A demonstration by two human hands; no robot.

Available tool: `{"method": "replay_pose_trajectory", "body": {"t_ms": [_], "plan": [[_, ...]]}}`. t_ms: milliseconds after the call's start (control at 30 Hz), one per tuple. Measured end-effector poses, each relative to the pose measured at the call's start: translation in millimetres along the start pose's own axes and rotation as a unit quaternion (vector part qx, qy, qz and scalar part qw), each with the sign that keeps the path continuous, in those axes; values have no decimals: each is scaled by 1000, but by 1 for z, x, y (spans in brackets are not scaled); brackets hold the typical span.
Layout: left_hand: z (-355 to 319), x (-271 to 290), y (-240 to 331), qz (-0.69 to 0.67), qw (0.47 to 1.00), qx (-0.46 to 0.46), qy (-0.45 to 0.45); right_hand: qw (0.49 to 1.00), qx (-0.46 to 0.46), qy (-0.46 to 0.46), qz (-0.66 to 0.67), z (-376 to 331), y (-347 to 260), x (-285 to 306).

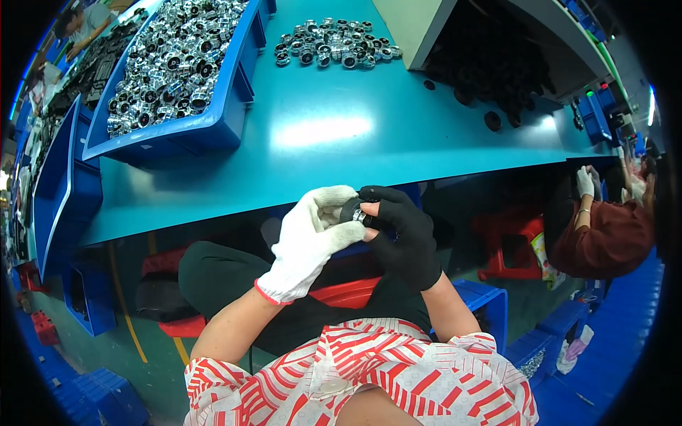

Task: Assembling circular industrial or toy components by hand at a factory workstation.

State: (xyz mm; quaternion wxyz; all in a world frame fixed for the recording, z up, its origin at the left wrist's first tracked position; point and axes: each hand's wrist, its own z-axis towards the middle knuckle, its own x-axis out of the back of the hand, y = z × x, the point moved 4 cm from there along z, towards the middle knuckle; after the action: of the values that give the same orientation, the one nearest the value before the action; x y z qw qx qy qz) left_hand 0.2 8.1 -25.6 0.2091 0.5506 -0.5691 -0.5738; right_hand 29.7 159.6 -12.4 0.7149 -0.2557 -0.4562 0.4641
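Note:
My left hand, in a white knit glove with a red cuff edge, is closed around one side of a small wheel. The wheel shows a black ring and a shiny chrome part; the fingers cover much of it. From the other side my right hand grips it, wearing a black glove that leaves the thumb and a fingertip bare. Both hands are held together over my lap, just in front of the near edge of the teal table.
A blue bin full of chrome wheel hubs stands at the table's left. Loose hubs lie at the back. Black rubber rings spill from a pale box. Another person sits at right, near a red stool.

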Motion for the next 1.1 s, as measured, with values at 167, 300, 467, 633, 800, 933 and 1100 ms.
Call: {"method": "replay_pose_trajectory", "body": {"t_ms": [167, 300, 467, 633, 800, 933, 1100], "plan": [[-3, -3, 7, 128, 988, -62, 56, 999, 23, -19, -36, -2, 1, -7], [-3, -2, 9, 167, 983, -59, 51, 996, -41, -67, 47, -2, 3, -5], [-2, -4, 11, 280, 943, -181, 3, 990, -60, -123, 16, 5, 4, -1], [-2, -10, 8, 247, 947, -207, 12, 984, 3, -108, -141, 3, 2, -3], [2, -6, 5, 185, 972, -143, 31, 985, 42, -56, -157, 5, 1, -5], [1, -4, 6, 286, 932, -221, 17, 984, 46, -62, -164, 5, 0, -6], [3, -6, 7, 309, 918, -247, 28, 989, 49, -44, -132, 6, 4, -7]]}}
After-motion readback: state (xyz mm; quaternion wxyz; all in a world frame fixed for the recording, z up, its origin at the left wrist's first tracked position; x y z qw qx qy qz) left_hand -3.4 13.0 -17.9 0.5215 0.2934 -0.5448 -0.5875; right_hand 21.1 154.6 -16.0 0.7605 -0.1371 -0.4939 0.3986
